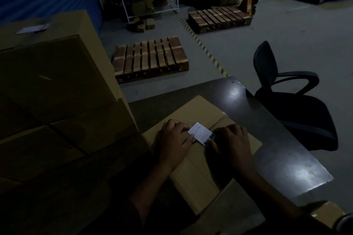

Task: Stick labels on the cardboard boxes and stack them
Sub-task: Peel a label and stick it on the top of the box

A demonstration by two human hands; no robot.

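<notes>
Label (200,133) on cardboard box (202,168): print too small to read.

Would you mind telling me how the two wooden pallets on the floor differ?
The near pallet lies free on the floor left of the striped floor line; the far pallet lies right of it, against a pallet jack. The near one looks larger, being closer. Both are bare slatted wood.

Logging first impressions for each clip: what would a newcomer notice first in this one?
Most likely the white label, the brightest thing in a dim warehouse, pressed flat onto a box on the dark table by the left hand and right hand. Next, the stack of boxes looming at left, its top one already labelled. Beyond lie two wooden pallets on the floor and a black chair at right.
</notes>
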